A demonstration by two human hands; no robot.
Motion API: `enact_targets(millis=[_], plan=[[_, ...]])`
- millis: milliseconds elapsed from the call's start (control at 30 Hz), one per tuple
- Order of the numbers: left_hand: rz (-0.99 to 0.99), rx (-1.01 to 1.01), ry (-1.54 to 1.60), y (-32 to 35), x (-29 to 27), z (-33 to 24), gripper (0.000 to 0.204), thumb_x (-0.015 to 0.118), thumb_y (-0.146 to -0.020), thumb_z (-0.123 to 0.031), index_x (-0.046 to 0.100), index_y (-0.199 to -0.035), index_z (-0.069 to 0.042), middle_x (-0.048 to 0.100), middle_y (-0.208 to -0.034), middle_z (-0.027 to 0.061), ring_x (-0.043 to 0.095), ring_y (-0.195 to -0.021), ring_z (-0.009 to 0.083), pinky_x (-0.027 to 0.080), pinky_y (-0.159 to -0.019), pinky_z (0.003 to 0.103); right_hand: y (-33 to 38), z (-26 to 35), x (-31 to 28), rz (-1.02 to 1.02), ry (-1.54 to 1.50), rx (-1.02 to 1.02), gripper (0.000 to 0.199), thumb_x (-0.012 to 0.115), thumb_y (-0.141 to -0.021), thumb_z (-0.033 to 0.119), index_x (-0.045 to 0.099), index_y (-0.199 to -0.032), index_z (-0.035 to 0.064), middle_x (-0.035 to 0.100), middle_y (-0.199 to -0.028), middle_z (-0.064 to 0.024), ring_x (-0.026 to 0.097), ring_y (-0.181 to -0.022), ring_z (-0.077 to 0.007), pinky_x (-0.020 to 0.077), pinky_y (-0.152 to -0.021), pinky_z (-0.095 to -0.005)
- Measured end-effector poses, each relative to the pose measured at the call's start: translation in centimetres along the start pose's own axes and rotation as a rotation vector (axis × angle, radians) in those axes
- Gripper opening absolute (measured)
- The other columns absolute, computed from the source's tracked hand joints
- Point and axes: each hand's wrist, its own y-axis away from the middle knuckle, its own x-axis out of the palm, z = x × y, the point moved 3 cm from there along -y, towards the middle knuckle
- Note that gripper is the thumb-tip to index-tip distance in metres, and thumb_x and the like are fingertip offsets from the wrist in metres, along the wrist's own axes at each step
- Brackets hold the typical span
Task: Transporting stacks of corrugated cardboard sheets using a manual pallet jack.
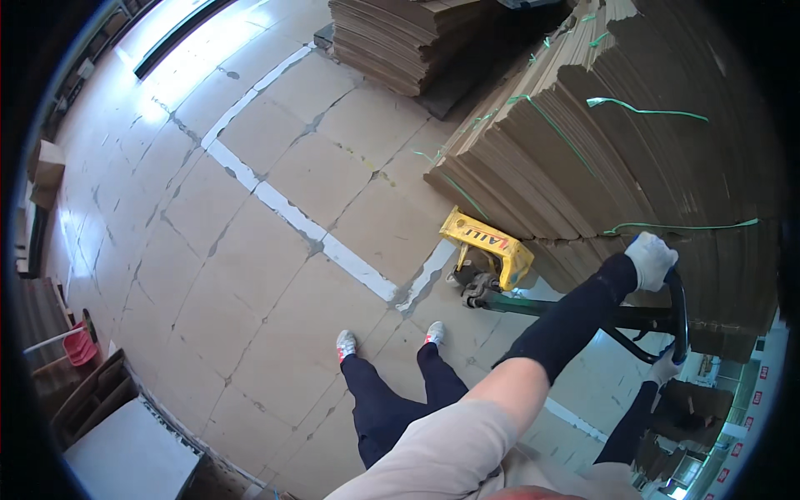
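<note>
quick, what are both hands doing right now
left hand: closed, holding the black handle
right hand: at the handle's other end; whether its fingers are closed cannot be told

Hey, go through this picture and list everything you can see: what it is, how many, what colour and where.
Pallet truck: one, yellow and dark, right of centre
Loop handle: one, black, right
Cardboard stacks: at least two, brown, top centre and right
Straps: several, green, on the right stack
Floor lines: several, white, on beige floor
Rail: one, dark, top left
Box: one, brown, left edge
Scoop: one, pinkish red, left
Flat surface: one, white, lower left
Signs: several, red, far right
Shoes: two, white and red, lower centre
Left hand: one, white-gloved, gripping handle
Right hand: one, white-gloved, gripping handle
</note>
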Motion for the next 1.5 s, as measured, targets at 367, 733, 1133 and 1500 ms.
enact_targets(millis=[367, 733, 1133, 1500], plan=[[-0.110, 0.011, 0.022, -9.8, 1.2, 3.5, 0.029, 0.068, -0.065, -0.031, 0.062, -0.080, -0.007, 0.064, -0.068, 0.0110, 0.065, -0.072, 0.0295, 0.049, -0.065, 0.037, -9.0, -0.1, 7.1, -0.008, -0.139, -0.243, 0.033, 0.066, -0.085, 0.008, 0.057, -0.114, -0.0053, 0.062, -0.100, -0.0076, 0.060, -0.087, -0.0156, 0.0471, -0.078, -0.0279], [-0.266, -0.024, 0.081, -4.5, 7.5, -7.8, 0.011, 0.056, -0.076, -0.014, 0.055, -0.084, -0.006, 0.054, -0.066, 0.0066, 0.060, -0.058, 0.0236, 0.047, -0.052, 0.038, -14.9, 0.8, 13.4, -0.414, -0.425, -0.347, 0.027, 0.048, -0.092, 0.027, 0.063, -0.096, 0.0042, 0.054, -0.079, -0.0048, 0.051, -0.071, -0.0192, 0.0439, -0.070, -0.0321], [-0.314, -0.201, 0.161, -4.0, 6.1, -8.7, 0.021, 0.069, -0.063, -0.019, 0.055, -0.076, -0.010, 0.054, -0.062, 0.0083, 0.058, -0.058, 0.0301, 0.045, -0.052, 0.039, -19.6, -7.1, 11.2, 0.486, -0.727, -0.169, 0.023, 0.055, -0.091, 0.023, 0.059, -0.104, 0.0041, 0.058, -0.087, -0.0027, 0.052, -0.072, -0.0106, 0.0448, -0.065, -0.0252], [0.084, -0.101, 0.538, 4.9, 8.3, -13.5, 0.017, 0.066, -0.068, -0.004, 0.065, -0.086, -0.003, 0.061, -0.063, 0.0069, 0.060, -0.055, 0.0129, 0.047, -0.052, 0.026, -10.0, -10.2, -3.2, 0.742, -1.079, 0.278, 0.036, 0.050, -0.094, 0.028, 0.062, -0.100, -0.0053, 0.063, -0.092, -0.0116, 0.059, -0.077, -0.0198, 0.0489, -0.070, -0.0300]])
